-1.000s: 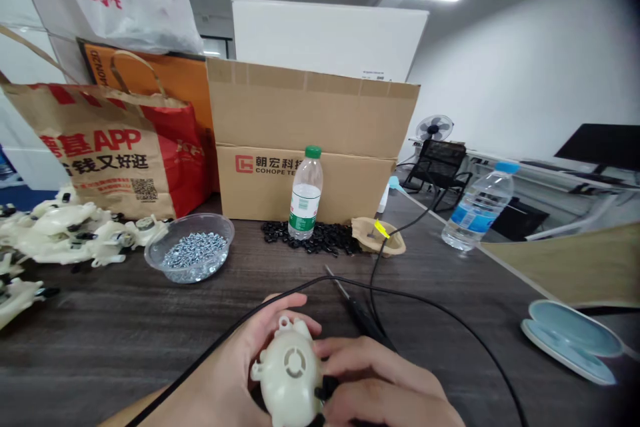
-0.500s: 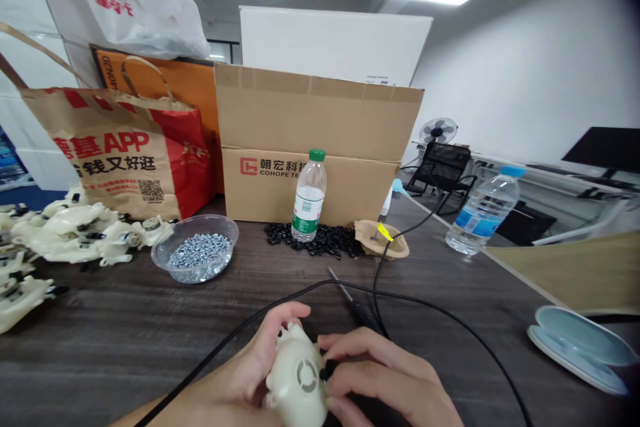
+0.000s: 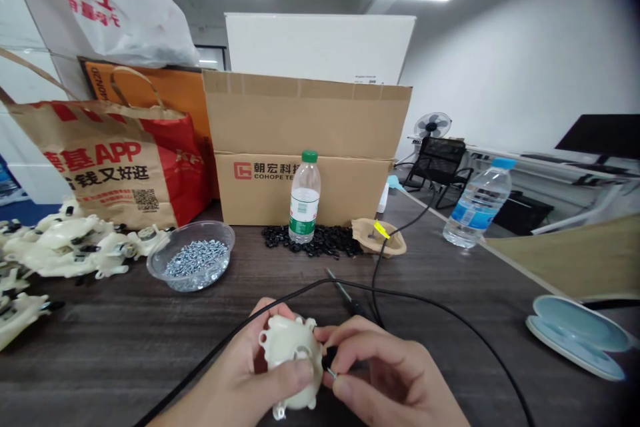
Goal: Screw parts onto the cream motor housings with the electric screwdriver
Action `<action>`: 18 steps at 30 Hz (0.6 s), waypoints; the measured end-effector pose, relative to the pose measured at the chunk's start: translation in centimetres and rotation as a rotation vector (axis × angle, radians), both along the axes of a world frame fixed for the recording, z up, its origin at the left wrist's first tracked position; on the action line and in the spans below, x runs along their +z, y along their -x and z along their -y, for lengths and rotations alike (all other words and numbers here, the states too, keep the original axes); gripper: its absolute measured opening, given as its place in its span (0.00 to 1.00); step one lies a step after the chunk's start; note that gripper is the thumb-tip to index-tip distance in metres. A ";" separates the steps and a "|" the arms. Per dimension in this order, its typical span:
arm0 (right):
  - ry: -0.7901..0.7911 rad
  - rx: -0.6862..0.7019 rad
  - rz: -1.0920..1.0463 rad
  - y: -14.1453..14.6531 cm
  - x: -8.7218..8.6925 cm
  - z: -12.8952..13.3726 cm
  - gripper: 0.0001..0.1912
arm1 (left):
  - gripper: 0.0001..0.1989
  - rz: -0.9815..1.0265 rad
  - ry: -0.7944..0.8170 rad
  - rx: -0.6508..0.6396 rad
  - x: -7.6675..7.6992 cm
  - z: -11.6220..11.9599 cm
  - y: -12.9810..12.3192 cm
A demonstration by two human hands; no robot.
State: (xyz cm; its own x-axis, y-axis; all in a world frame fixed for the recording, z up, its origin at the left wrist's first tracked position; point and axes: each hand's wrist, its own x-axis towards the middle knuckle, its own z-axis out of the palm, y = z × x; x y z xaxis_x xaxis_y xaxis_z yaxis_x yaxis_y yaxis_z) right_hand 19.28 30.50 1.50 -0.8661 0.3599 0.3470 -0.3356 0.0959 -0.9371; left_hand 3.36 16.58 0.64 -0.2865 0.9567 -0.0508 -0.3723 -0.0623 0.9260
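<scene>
Near the front edge of the table, my left hand (image 3: 260, 367) is wrapped round a cream plastic housing (image 3: 289, 345) with small screw lugs on its rim, the thumb lying across its face. My right hand (image 3: 385, 370) pinches a small silver screw (image 3: 332, 372) between thumb and fingers, at the housing's right side. A small black plastic piece (image 3: 329, 356) sits there, against the housing and beside my right fingertips. Just beyond my hands lies a screwdriver (image 3: 350, 297) with a black handle.
A clear bowl of screws (image 3: 193, 260) stands left, beside piled cream housings (image 3: 70, 240). Small black parts (image 3: 325, 241) surround a green-capped bottle (image 3: 304, 203). A black cable (image 3: 425, 300) arches over the work area. Right are a pulp tray (image 3: 395, 243), a water bottle (image 3: 475, 207) and an open pale-blue case (image 3: 575, 333).
The housing has turned in my left hand, and the thumb now lies over its face. A screw now shows in my right fingertips. The view has shifted slightly.
</scene>
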 end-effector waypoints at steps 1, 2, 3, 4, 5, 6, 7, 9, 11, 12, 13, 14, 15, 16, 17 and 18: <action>0.037 0.003 -0.003 0.1 -0.3 0.0 0.03 | 0.24 0.001 0.006 0.014 0.1 0.0 -0.1; 0.059 0.007 -0.005 0.1 -0.5 -0.1 0.02 | 0.25 0.005 0.018 0.025 0.1 0.0 -0.2; 0.069 0.003 -0.007 0.2 -0.6 -0.1 0.02 | 0.25 0.012 0.033 0.028 0.1 0.1 -0.2; 0.071 -0.005 -0.010 0.1 -0.6 -0.2 0.02 | 0.26 0.024 0.050 0.027 0.0 0.1 -0.1; 0.070 -0.020 -0.019 0.1 -0.6 -0.2 0.02 | 0.27 0.038 0.067 0.031 -0.1 0.1 0.0; 0.067 -0.034 -0.031 0.0 -0.5 -0.3 0.02 | 0.28 0.050 0.081 0.042 -0.2 0.1 0.2; 0.058 -0.043 -0.044 0.0 -0.3 -0.3 0.02 | 0.29 0.050 0.092 0.055 -0.3 0.1 0.4; 0.023 -0.052 -0.060 -0.2 0.2 -0.4 0.03 | 0.31 0.004 0.095 0.064 -0.4 0.2 0.8; -0.006 -0.069 -0.048 -0.3 0.8 -0.3 0.04 | 0.30 -0.075 0.060 0.005 -0.4 0.2 0.9; -0.016 -0.080 -0.038 -0.3 1.0 -0.2 0.05 | 0.28 -0.103 0.040 -0.054 -0.4 0.2 0.9; -0.023 -0.091 -0.030 -0.3 1.3 -0.1 0.06 | 0.27 -0.115 0.025 -0.118 -0.4 0.1 0.8; -0.030 -0.096 -0.027 -0.4 1.5 0.0 0.06 | 0.25 -0.109 0.013 -0.169 -0.4 0.1 0.7; -0.040 -0.093 -0.031 -0.4 1.6 0.1 0.07 | 0.25 -0.092 0.007 -0.206 -0.5 0.0 0.5; -0.053 -0.083 -0.040 -0.4 1.7 0.2 0.07 | 0.26 -0.075 0.006 -0.226 -0.7 0.0 0.4; -0.059 -0.072 -0.041 -0.4 1.8 0.3 0.07 | 0.27 -0.058 0.011 -0.239 -0.8 0.0 0.3; -0.058 -0.063 -0.045 -0.5 1.9 0.3 0.07 | 0.28 -0.046 0.018 -0.249 -0.8 0.0 0.2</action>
